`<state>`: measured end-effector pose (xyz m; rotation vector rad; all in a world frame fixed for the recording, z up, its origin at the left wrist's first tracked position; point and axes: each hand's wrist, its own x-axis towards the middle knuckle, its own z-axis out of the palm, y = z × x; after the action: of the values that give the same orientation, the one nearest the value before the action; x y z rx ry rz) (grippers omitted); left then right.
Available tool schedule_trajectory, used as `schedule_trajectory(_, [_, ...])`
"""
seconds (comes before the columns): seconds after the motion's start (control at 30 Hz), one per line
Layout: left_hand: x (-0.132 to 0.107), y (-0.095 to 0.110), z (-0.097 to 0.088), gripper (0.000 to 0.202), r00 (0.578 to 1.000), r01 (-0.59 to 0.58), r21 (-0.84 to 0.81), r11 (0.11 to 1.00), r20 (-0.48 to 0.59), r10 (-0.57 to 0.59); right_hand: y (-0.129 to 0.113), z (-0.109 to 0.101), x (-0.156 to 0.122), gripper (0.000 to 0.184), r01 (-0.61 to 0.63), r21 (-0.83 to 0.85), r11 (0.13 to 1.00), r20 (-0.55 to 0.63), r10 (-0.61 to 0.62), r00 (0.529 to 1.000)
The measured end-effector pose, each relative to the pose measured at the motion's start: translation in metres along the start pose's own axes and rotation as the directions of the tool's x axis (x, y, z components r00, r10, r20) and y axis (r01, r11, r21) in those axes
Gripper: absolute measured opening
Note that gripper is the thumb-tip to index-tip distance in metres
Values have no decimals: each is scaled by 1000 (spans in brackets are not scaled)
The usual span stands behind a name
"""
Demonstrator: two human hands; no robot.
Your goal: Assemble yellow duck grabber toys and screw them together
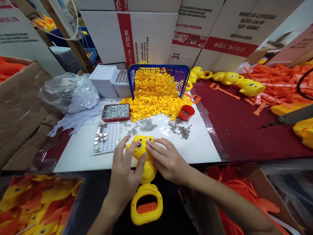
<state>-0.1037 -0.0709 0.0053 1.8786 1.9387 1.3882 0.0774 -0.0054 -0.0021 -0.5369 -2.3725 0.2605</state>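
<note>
A yellow plastic duck toy (148, 169) with a looped handle and an orange ribbed grip lies at the table's front edge, its handle hanging over my lap. Its head, with a printed eye, points away from me. My left hand (128, 164) grips the head from the left, thumb and fingers bent around it. From the right, my right hand (170, 160) closes on the head, fingertips pressed near its middle. Whether a small part sits under those fingertips is hidden. Just left is a white pitted tray (112, 138) with several button cells (100, 134) in it.
Small yellow parts (156, 106) spill from a blue basket (132, 81). Ahead are a red tray (116, 112) of silver pieces, loose metal bits (146, 125) and a red cup (186, 112). An electric screwdriver (293, 116) lies right, near orange parts (276, 76). Boxes stand both sides.
</note>
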Motion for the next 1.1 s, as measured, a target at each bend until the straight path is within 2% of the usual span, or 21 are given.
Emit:
schedule_trajectory(0.07, [0, 2, 2, 27, 971, -223, 51, 973, 97, 218, 13, -3, 2, 38, -72, 74, 995, -32, 74, 997])
schedule_trajectory(0.13, [0, 1, 4, 26, 945, -319, 88, 944, 109, 310, 31, -6, 1, 29, -224, -27, 974, -80, 221, 972])
schedule_trajectory(0.2, [0, -1, 6, 24, 939, -341, 96, 935, 80, 334, 49, -9, -2, 22, -350, -206, 914, -121, 331, 936])
schedule_trajectory(0.27, [0, -3, 7, 24, 939, -343, 82, 936, 59, 339, 62, -12, -7, 19, -372, -305, 877, -96, 360, 928])
schedule_trajectory(0.4, [0, -5, 7, 20, 948, -320, 55, 946, 28, 318, 68, -13, -14, 25, -374, -372, 850, -36, 389, 920])
schedule_trajectory(0.53, [2, -4, 12, 11, 969, -243, -12, 970, -57, 242, 63, -11, -10, 23, -384, -372, 845, -18, 407, 913])
schedule_trajectory(0.63, [2, 0, 18, 9, 978, -184, -55, 981, -112, 177, 51, -12, -2, 20, -360, -294, 886, 5, 378, 926])
schedule_trajectory(0.73, [-1, 7, 23, 12, 980, -158, -58, 986, -134, 149, 28, -17, 8, 17, -362, 42, 931, 62, 360, 931])
schedule_trajectory(0.83, [-5, 13, 26, 19, 976, -174, -23, 985, -135, 169, 7, -22, 16, 15, -393, 374, 840, 109, 381, 918])
schedule_trajectory(0.97, [-9, 18, 25, 22, 968, -215, 20, 976, -129, 216, -7, -21, 20, 15, -403, 426, 810, 102, 400, 911])
schedule_trajectory(1.1, [-11, 18, 25, 20, 967, -220, 28, 975, -124, 222, -9, -18, 18, 11, -334, 351, 874, 45, 341, 939])
